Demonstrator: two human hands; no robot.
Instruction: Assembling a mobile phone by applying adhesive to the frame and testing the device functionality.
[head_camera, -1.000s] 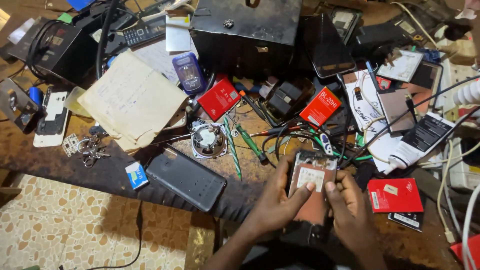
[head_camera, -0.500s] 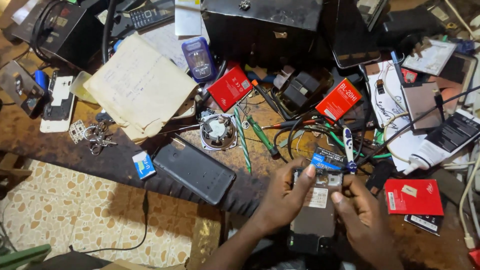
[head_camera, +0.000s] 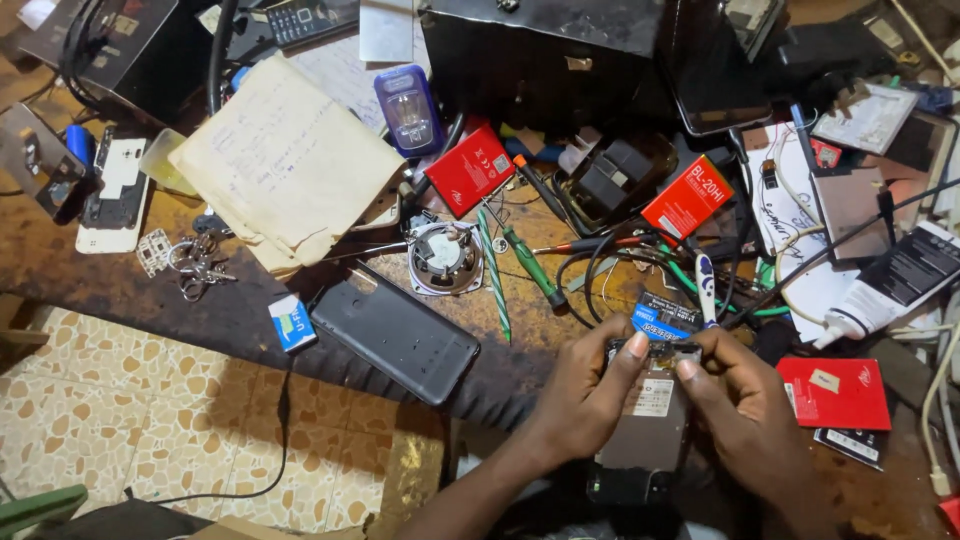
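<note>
While both hands grip opened phone (head_camera: 648, 420), clutter crowds bench edge (head_camera: 230, 320)

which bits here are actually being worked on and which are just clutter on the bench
In hand: opened phone, held by left hand and right hand.

Lying about: black back cover, green screwdriver, round speaker, keys, red battery, paper sheets.
</note>
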